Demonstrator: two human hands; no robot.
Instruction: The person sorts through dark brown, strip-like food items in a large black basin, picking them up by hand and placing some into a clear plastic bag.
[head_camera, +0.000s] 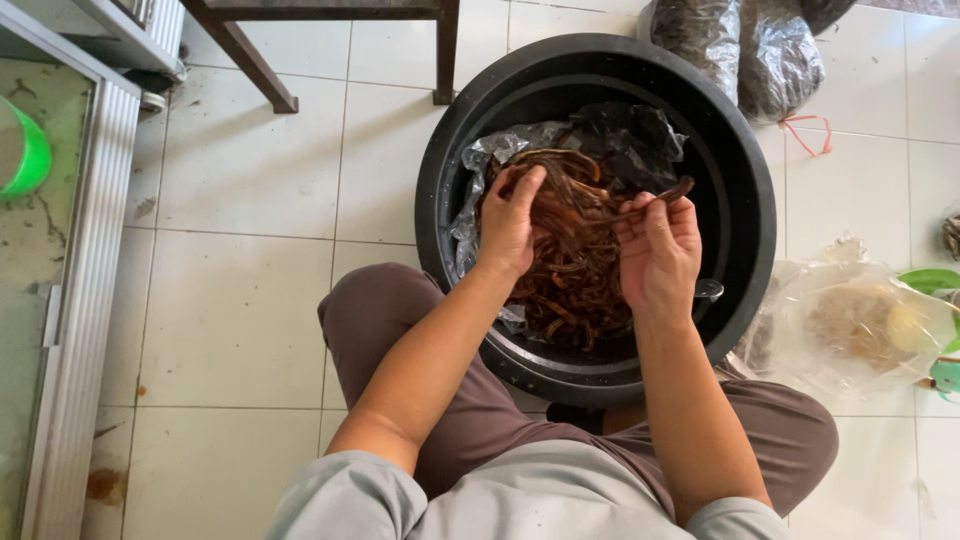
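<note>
Below, left hand (510, 222) lay loosely curled, fingers dug into the brown dried pods (572, 270) heaped on crumpled plastic (480, 165) inside the black tub (450, 150). Right hand (658, 250) pinched one pod (655, 200) above the heap.

You're on a home floor, likely a kitchen or porch: white tiled floor (240, 200), wooden furniture legs (250, 60), a black basin (745, 200), plastic bags (850, 320).
</note>
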